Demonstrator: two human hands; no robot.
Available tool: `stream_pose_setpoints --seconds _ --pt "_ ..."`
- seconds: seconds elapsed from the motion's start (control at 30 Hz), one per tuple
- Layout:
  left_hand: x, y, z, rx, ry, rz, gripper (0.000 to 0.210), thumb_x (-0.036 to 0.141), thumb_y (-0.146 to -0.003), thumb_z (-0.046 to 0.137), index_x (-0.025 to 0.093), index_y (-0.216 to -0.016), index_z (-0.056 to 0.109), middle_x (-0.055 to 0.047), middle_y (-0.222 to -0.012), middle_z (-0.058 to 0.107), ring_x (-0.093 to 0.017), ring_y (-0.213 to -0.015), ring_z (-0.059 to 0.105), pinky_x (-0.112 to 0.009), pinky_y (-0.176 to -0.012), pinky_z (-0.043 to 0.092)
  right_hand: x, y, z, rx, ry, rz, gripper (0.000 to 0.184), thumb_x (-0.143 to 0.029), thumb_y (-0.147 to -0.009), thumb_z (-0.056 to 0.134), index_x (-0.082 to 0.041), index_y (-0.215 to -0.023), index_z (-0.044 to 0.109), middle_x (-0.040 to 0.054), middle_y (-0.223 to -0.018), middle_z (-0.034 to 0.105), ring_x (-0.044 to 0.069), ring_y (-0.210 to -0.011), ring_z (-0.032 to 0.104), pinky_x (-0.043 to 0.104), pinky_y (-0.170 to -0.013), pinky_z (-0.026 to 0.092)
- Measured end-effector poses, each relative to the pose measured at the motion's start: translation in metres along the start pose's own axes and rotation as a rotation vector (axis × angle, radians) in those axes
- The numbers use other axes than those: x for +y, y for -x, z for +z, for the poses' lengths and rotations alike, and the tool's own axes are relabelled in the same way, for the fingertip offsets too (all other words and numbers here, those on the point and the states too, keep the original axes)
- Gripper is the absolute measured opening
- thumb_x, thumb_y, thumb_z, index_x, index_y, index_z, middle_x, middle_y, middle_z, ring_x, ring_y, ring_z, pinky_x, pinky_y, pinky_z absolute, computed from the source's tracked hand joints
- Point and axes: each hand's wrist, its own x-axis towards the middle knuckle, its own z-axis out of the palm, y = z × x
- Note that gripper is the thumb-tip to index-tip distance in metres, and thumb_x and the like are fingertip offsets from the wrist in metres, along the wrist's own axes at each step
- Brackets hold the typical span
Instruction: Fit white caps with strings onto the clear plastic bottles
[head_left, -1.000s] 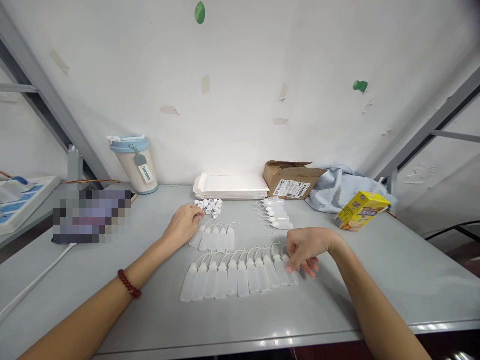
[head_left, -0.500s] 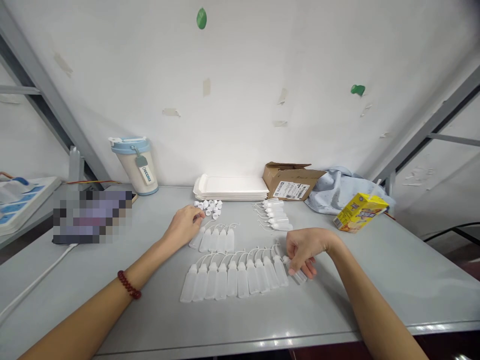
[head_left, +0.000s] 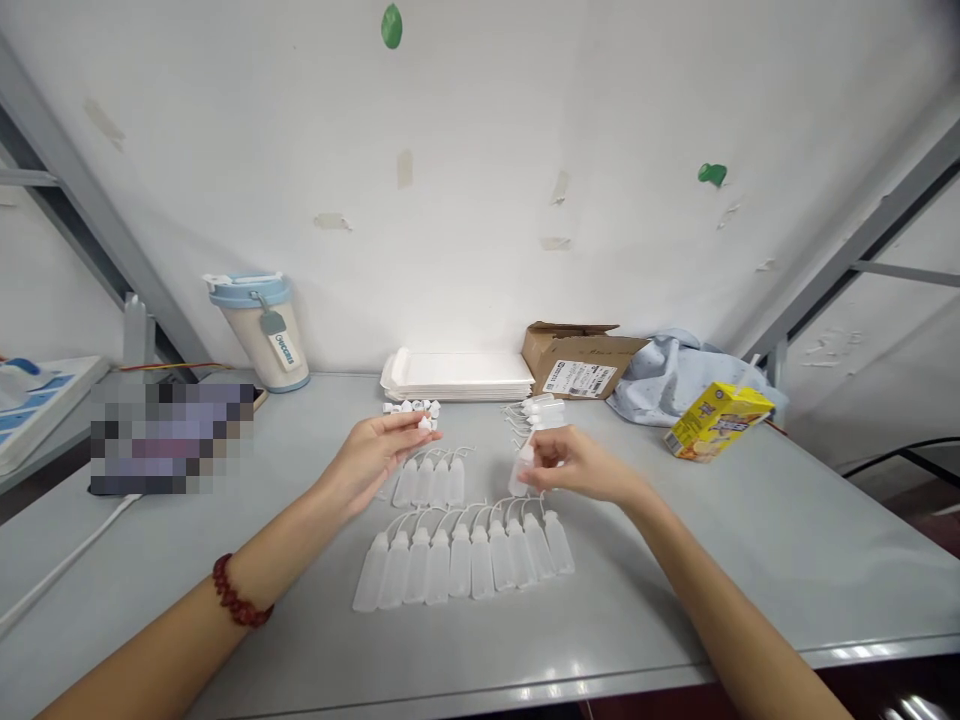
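Observation:
Between its thumb and fingertips my left hand (head_left: 379,455) pinches a small white cap (head_left: 425,424), just in front of a pile of loose white caps (head_left: 409,407). My right hand (head_left: 574,462) grips a small translucent squeeze bottle (head_left: 520,470), held upright above the table. Below both hands lies a long row of similar bottles (head_left: 460,560), each with a thin curved tube at its top. A shorter row of bottles (head_left: 429,482) lies behind it, partly beside my left hand. Further bottles (head_left: 546,408) lie behind my right hand, some hidden by it.
White flat boxes (head_left: 461,375) are stacked against the wall beside an opened cardboard box (head_left: 581,365). A blue cloth (head_left: 660,375) and a yellow drink carton (head_left: 716,422) stand at right. A lidded tumbler (head_left: 266,335), a blurred phone (head_left: 176,440) and a power strip (head_left: 56,405) are at left.
My right hand has lifted a bottle from the right end of the long row and moved left and up. My left hand has taken a cap from the pile and shifted slightly right.

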Motion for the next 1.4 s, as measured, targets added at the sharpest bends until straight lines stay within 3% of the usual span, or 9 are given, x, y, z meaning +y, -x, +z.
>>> stream_pose_setpoints --seconds 0.1,0.2,0.43,0.6,0.77,0.87,1.03,1.17,1.4 --pt "0.006 0.013 0.012 -0.121 0.033 -0.037 0.027 0.024 -0.068 0.072 0.016 -0.094 0.067 -0.007 -0.108 0.067 -0.022 -0.106 0.06 -0.033 -0.098 0.042 0.006 -0.012 0.023 0.125 0.158 -0.113 0.02 -0.028 -0.073 0.061 -0.018 -0.062 0.048 -0.0017 -0.06 0.055 0.011 -0.055 0.049 0.023 -0.053 0.036" --pt "0.005 0.02 0.019 -0.203 -0.029 -0.046 0.029 0.029 -0.069 0.072 0.017 -0.095 0.067 -0.007 -0.101 0.069 -0.023 -0.109 0.058 -0.035 -0.097 0.041 0.012 -0.019 0.037 0.161 0.324 -0.187 0.007 -0.022 -0.073 0.059 -0.017 -0.074 0.054 -0.0001 -0.067 0.058 0.012 -0.061 0.051 0.025 -0.058 0.037" --pt "-0.002 0.022 0.023 -0.211 -0.087 -0.063 0.028 0.032 -0.066 0.073 0.019 -0.091 0.068 -0.005 -0.097 0.066 -0.019 -0.092 0.06 -0.033 -0.088 0.042 0.013 -0.024 0.042 0.172 0.49 -0.24 0.016 -0.023 -0.077 0.057 -0.017 -0.065 0.05 0.0019 -0.071 0.051 0.015 -0.067 0.046 0.026 -0.059 0.035" --pt "-0.002 0.022 0.023 -0.246 -0.082 -0.048 0.025 0.031 -0.068 0.071 0.021 -0.091 0.069 -0.004 -0.101 0.063 -0.015 -0.089 0.055 -0.029 -0.085 0.041 0.007 -0.02 0.038 0.106 0.346 -0.256 0.014 -0.026 -0.085 0.05 -0.016 -0.079 0.057 0.0049 -0.082 0.056 0.016 -0.075 0.049 0.028 -0.064 0.041" --pt "0.0 0.024 0.024 -0.238 -0.11 -0.018 0.025 0.031 -0.069 0.069 0.019 -0.091 0.068 -0.005 -0.094 0.063 -0.015 -0.081 0.055 -0.03 -0.08 0.042 -0.006 -0.013 0.042 -0.026 -0.002 -0.133 0.019 -0.031 -0.089 0.043 -0.017 -0.093 0.056 0.0028 -0.081 0.06 0.013 -0.067 0.055 0.025 -0.058 0.047" --pt "0.002 0.026 0.025 -0.236 -0.101 0.013 0.022 0.031 -0.07 0.068 0.019 -0.089 0.068 -0.004 -0.09 0.062 -0.014 -0.077 0.054 -0.029 -0.078 0.043 -0.012 -0.011 0.047 -0.075 -0.133 -0.133 0.017 -0.03 -0.088 0.045 -0.018 -0.094 0.056 0.0017 -0.079 0.058 0.014 -0.068 0.057 0.023 -0.053 0.048" --pt "0.004 0.028 0.026 -0.248 -0.065 0.037 0.023 0.031 -0.069 0.069 0.018 -0.089 0.066 -0.004 -0.086 0.062 -0.015 -0.077 0.056 -0.031 -0.078 0.045 -0.014 -0.01 0.051 -0.059 -0.082 -0.165 0.015 -0.027 -0.086 0.047 -0.017 -0.083 0.057 -0.0021 -0.07 0.05 0.009 -0.057 0.047 0.02 -0.049 0.038" --pt "0.004 0.028 0.027 -0.237 -0.081 0.028 0.027 0.032 -0.067 0.07 0.018 -0.09 0.065 -0.004 -0.088 0.064 -0.017 -0.08 0.06 -0.033 -0.082 0.046 -0.012 -0.009 0.05 -0.037 -0.01 -0.165 0.023 -0.03 -0.085 0.05 -0.015 -0.068 0.056 -0.0044 -0.058 0.043 0.008 -0.053 0.038 0.021 -0.05 0.03" --pt "0.006 0.03 0.025 -0.289 -0.142 0.117 0.022 0.033 -0.07 0.069 0.019 -0.086 0.065 -0.005 -0.092 0.066 -0.02 -0.091 0.06 -0.032 -0.083 0.046 -0.014 -0.006 0.049 -0.041 -0.082 -0.134 0.033 -0.039 -0.088 0.046 -0.016 -0.064 0.049 -0.0047 -0.056 0.038 0.007 -0.05 0.033 0.022 -0.048 0.026"
